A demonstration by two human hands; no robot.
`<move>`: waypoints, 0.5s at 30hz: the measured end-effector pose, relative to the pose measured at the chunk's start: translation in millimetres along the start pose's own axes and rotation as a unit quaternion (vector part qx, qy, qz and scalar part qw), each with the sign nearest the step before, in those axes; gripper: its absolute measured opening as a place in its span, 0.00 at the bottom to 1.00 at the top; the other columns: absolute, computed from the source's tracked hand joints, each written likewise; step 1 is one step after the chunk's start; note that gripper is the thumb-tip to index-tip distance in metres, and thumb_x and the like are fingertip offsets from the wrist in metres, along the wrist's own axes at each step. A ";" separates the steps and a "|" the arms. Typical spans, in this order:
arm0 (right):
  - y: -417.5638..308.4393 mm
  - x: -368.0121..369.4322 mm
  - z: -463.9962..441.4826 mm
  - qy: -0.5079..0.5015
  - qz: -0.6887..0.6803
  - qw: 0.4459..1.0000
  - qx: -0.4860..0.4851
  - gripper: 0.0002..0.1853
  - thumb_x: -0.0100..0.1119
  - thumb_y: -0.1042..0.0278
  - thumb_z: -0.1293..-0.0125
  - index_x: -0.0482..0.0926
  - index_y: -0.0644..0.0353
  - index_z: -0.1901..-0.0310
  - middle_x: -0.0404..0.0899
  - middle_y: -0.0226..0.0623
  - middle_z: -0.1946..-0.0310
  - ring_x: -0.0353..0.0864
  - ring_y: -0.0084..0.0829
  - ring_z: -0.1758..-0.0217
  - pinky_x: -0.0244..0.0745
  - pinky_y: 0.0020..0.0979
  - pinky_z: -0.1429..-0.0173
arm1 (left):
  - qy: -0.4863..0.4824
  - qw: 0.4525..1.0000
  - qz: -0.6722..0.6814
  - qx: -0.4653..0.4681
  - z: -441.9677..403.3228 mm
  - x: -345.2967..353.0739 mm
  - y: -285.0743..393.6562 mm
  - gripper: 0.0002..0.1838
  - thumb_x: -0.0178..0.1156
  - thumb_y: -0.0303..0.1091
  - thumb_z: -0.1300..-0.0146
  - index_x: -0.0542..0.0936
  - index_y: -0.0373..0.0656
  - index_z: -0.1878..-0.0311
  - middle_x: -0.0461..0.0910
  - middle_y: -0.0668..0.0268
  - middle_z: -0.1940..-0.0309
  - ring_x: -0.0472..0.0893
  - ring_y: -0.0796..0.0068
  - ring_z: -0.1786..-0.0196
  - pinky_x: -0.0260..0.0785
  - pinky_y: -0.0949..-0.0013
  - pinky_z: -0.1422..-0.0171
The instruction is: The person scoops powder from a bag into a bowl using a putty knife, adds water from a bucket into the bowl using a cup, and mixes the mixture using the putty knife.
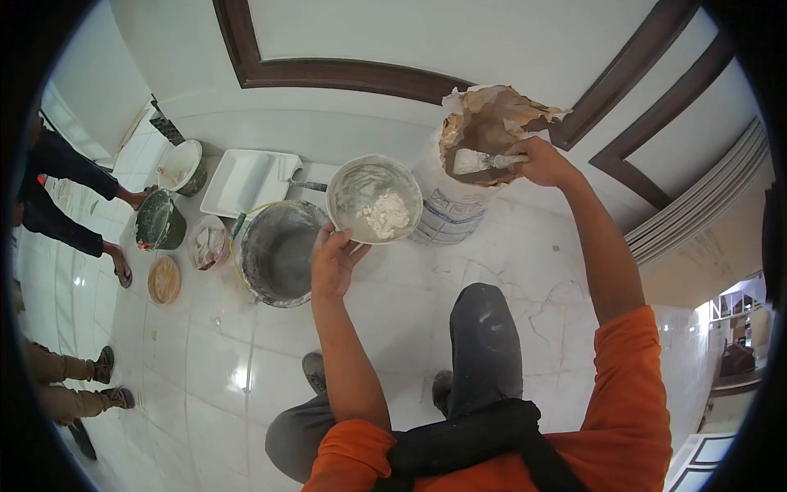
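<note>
My left hand (334, 252) grips the near rim of a round bowl (334, 205), thumb on the edge and fingers beneath. Inside the bowl, a heap of white powder (385, 215) lies on a pale wet layer. My right hand (543, 161) is closed around the handle of a putty knife (475, 162), its blade coated white. That blade is at the mouth of a torn paper sack (459, 209), which stands upright against the wall, right of the bowl. How much powder the sack holds is hard to make out.
A large grey-smeared bucket (256, 283) stands left of the bowl. Behind it are a white paint tray (220, 184) and a roller (305, 185). Smaller buckets (161, 221) and a round lid (164, 280) sit farther left. Two people's legs (78, 176) show at the left edge.
</note>
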State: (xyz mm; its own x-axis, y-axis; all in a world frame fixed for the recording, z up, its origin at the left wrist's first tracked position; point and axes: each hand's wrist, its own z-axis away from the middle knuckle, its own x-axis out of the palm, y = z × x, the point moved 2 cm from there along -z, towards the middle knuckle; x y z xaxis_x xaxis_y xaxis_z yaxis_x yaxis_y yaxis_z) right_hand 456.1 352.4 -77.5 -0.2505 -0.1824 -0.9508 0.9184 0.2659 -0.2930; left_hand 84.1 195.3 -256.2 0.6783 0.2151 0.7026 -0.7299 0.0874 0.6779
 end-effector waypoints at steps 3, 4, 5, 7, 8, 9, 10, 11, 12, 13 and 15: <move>-5.1 8.2 -12.6 0.014 0.097 0.995 -0.020 0.20 0.70 0.69 0.42 0.86 0.66 0.48 0.88 0.53 0.55 0.87 0.47 0.47 0.80 0.42 0.42 | -0.004 1.000 -0.021 -0.004 -3.9 -1.2 -6.0 0.33 0.62 0.36 0.32 0.65 0.35 0.27 0.77 0.52 0.38 0.80 0.58 0.37 0.73 0.50 0.29; -10.7 12.9 -18.6 0.034 0.179 0.983 -0.029 0.20 0.70 0.69 0.43 0.85 0.66 0.48 0.88 0.53 0.56 0.87 0.49 0.47 0.81 0.44 0.43 | -0.004 1.000 -0.023 -0.003 -3.0 0.8 -5.7 0.33 0.62 0.36 0.32 0.65 0.35 0.27 0.77 0.52 0.38 0.80 0.58 0.37 0.73 0.50 0.29; -17.6 19.0 -27.6 0.036 0.177 0.983 -0.030 0.20 0.70 0.69 0.43 0.85 0.66 0.48 0.88 0.53 0.56 0.87 0.49 0.47 0.81 0.44 0.43 | 0.004 1.000 -0.023 -0.006 -2.6 2.8 -5.9 0.33 0.62 0.36 0.32 0.65 0.35 0.28 0.77 0.53 0.38 0.80 0.58 0.38 0.74 0.50 0.29; -27.1 41.1 -48.9 -0.035 0.329 0.942 -0.047 0.21 0.70 0.69 0.45 0.85 0.64 0.48 0.87 0.54 0.58 0.87 0.52 0.49 0.82 0.48 0.46 | 0.013 1.000 -0.026 -0.006 0.3 5.0 -4.9 0.33 0.62 0.36 0.33 0.65 0.35 0.28 0.77 0.53 0.39 0.80 0.58 0.38 0.74 0.51 0.30; -25.8 53.3 -57.8 -0.035 0.326 0.943 -0.051 0.21 0.70 0.69 0.45 0.85 0.64 0.48 0.87 0.54 0.58 0.87 0.52 0.49 0.82 0.48 0.46 | 0.010 1.000 -0.011 -0.008 1.8 5.7 -4.5 0.33 0.64 0.33 0.34 0.64 0.34 0.29 0.78 0.53 0.41 0.81 0.58 0.40 0.76 0.51 0.33; -20.1 69.2 -69.2 -0.039 0.342 0.938 -0.048 0.20 0.68 0.69 0.43 0.86 0.64 0.48 0.87 0.55 0.58 0.88 0.52 0.51 0.82 0.49 0.47 | 0.007 1.000 0.005 -0.009 2.9 6.5 -3.2 0.34 0.65 0.31 0.35 0.64 0.33 0.29 0.79 0.53 0.44 0.83 0.59 0.43 0.78 0.51 0.36; -14.4 85.8 -81.2 -0.044 0.359 0.931 -0.046 0.18 0.66 0.68 0.42 0.86 0.63 0.49 0.87 0.56 0.58 0.88 0.53 0.52 0.83 0.50 0.48 | 0.012 1.000 0.005 -0.005 4.7 5.7 -2.1 0.34 0.65 0.31 0.35 0.64 0.33 0.29 0.79 0.53 0.44 0.83 0.59 0.43 0.78 0.51 0.36; -4.7 104.7 -94.8 -0.046 0.359 0.931 -0.053 0.18 0.66 0.68 0.42 0.86 0.63 0.49 0.87 0.56 0.58 0.88 0.53 0.52 0.83 0.50 0.48 | 0.015 1.000 0.008 -0.009 7.7 4.4 -2.2 0.33 0.65 0.31 0.35 0.64 0.33 0.30 0.79 0.53 0.44 0.83 0.59 0.43 0.79 0.51 0.36; 7.9 122.7 -108.4 -0.043 0.304 0.951 -0.036 0.16 0.65 0.70 0.42 0.88 0.60 0.51 0.88 0.55 0.55 0.88 0.52 0.49 0.82 0.50 0.45 | 0.019 1.000 0.012 -0.013 10.8 2.5 -2.6 0.32 0.65 0.31 0.35 0.64 0.33 0.31 0.79 0.53 0.44 0.83 0.59 0.43 0.79 0.52 0.37; 7.6 130.9 -113.0 -0.042 0.247 0.968 -0.019 0.15 0.64 0.71 0.42 0.90 0.57 0.52 0.88 0.53 0.52 0.88 0.51 0.46 0.81 0.50 0.43 | 0.028 0.999 0.014 -0.013 12.7 0.9 -2.0 0.32 0.65 0.31 0.35 0.64 0.33 0.31 0.79 0.53 0.44 0.83 0.59 0.43 0.79 0.52 0.37; 10.0 135.1 -114.0 -0.073 0.223 0.972 -0.027 0.16 0.63 0.70 0.41 0.89 0.58 0.51 0.88 0.54 0.51 0.88 0.51 0.45 0.81 0.48 0.42 | 0.023 1.000 0.009 -0.006 13.6 -0.9 0.5 0.33 0.65 0.31 0.35 0.63 0.32 0.30 0.79 0.53 0.44 0.83 0.59 0.44 0.79 0.52 0.37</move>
State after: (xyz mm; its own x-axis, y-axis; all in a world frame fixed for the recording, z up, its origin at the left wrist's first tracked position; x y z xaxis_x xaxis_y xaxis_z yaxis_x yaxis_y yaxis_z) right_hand 396.6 438.4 -220.4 0.2188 -0.1688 -0.9610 0.9070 0.3983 0.1366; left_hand 84.2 181.9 -253.5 0.6610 0.2619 0.7032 -0.7428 0.0951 0.6628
